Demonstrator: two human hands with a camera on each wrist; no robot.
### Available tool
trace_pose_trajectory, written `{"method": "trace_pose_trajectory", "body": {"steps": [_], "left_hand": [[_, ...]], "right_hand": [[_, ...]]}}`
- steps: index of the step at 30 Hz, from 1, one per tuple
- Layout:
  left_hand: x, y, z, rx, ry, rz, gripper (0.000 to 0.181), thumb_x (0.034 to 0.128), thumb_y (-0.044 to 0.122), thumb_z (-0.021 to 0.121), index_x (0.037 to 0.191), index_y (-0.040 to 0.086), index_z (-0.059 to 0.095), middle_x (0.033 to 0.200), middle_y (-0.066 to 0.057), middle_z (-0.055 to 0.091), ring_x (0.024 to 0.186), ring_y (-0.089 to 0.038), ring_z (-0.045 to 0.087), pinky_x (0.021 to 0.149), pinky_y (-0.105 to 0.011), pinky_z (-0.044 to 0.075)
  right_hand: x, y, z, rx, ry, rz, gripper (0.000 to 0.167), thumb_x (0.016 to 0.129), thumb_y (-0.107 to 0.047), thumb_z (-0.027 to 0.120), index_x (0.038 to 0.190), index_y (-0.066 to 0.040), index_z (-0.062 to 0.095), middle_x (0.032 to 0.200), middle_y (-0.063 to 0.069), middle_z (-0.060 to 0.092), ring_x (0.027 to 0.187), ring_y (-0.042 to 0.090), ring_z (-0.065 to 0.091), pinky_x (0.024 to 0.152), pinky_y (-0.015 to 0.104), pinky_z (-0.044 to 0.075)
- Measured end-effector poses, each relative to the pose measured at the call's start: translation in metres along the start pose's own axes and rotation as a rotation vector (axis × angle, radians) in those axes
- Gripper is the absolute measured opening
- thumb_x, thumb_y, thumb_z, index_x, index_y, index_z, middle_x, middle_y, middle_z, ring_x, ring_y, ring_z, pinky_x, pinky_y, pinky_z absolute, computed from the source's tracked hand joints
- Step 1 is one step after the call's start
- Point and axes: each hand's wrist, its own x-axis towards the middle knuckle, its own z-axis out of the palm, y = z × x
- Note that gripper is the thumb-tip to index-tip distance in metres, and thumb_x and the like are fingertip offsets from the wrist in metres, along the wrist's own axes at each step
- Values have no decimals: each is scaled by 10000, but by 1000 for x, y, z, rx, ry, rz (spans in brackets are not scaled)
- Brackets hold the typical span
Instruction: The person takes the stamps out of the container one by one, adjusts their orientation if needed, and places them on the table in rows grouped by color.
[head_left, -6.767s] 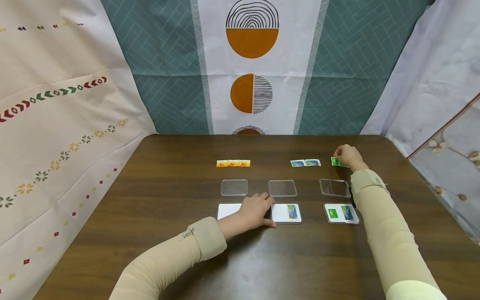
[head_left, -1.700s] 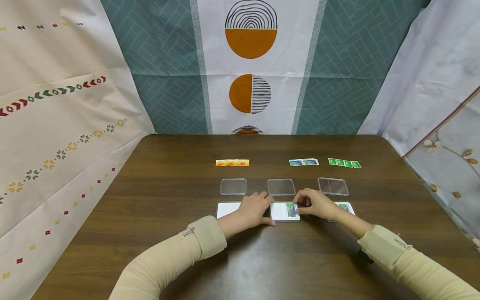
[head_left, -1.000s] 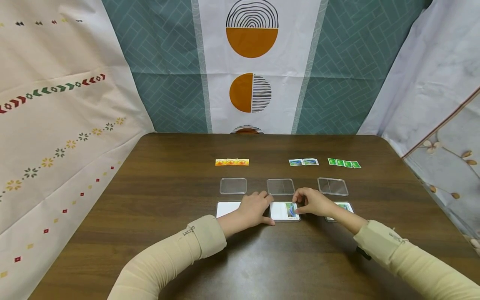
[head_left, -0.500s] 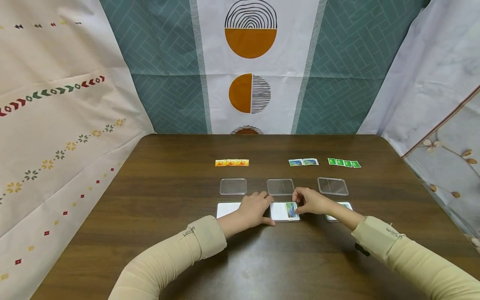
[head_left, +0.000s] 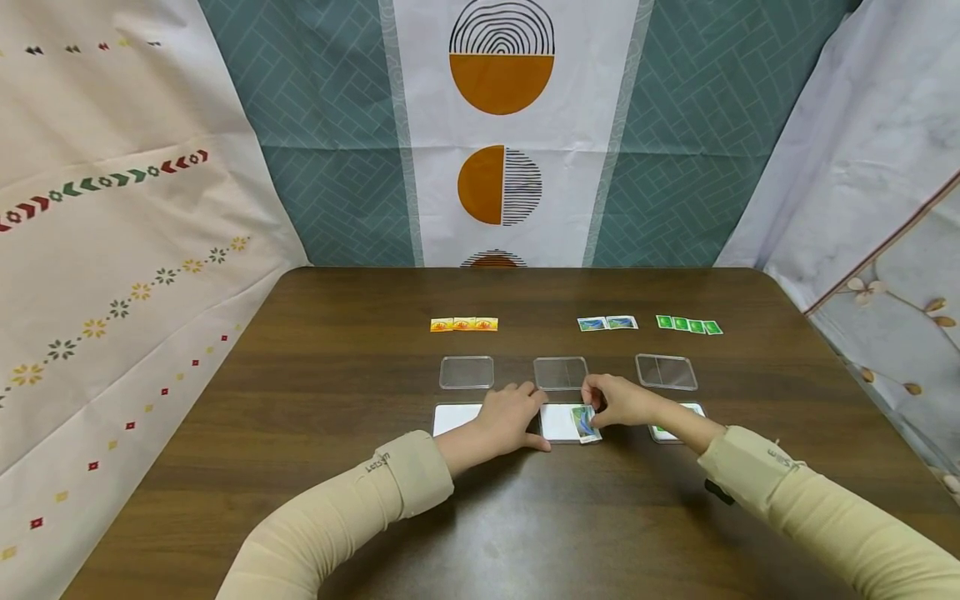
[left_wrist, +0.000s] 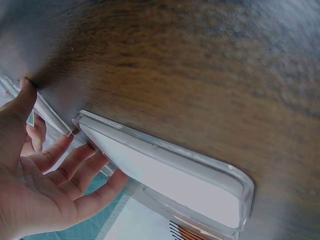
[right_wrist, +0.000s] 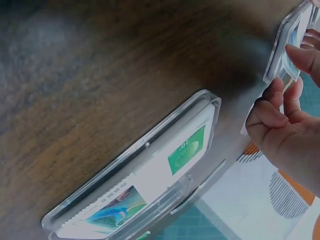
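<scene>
In the head view, my right hand [head_left: 626,402] pinches the right edge of a blue-green stamp [head_left: 582,422], which lies slantwise over the right end of the middle clear case [head_left: 556,425] with its white insert. The right wrist view shows that stamp [right_wrist: 289,66] between thumb and fingers, partly covered. My left hand [head_left: 507,422] holds the middle case at its left end, thumb at the near edge and index finger at the far edge. Its other fingers lie toward the left case [left_wrist: 165,170], whose insert is plain white. Part of the left case is hidden behind the hand.
The right case [right_wrist: 155,172] carries a green stamp and a larger picture stamp. Clear lids [head_left: 467,372] lie behind the cases. Farther back are orange stamps [head_left: 464,324], two blue-green stamps [head_left: 607,323] and a row of green stamps [head_left: 688,325]. Cloth hangs past the table edges.
My right hand came from the green stamps to the middle case. Its stamp lay straight until half a second ago and is now skewed, its near end over the rim. My left hand stayed put.
</scene>
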Motion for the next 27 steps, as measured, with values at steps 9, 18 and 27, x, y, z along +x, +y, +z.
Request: {"method": "trace_pose_trajectory", "body": {"steps": [9,18,27], "left_hand": [[0,0,0,-7,4,-2,649,692,606,709,1169,183,587,1037,11,601,914,-187,599,668,-352,501],[1,1,0,-15,-7,-5,646,694,599,712,1170,181,585,1047,9,601,927,-190,597,677,-356,502],[1,0,0,-22,-4,-3,649,687,594,718,1169,180,586,1049,12,604,931,-188,598,678,-353,503]], "right_hand": [[-2,-2,6,25,56,-21,230,711,86,649,801,-30,472,687,9,497,623,75,432,565,204,370],[-5,1,6,16,86,-37,211,719,67,645,895,8,545,687,9,502,597,50,411,548,192,352],[-9,6,5,-5,86,-23,292,750,-83,763,945,-14,557,710,18,484,602,51,393,551,199,340]]}}
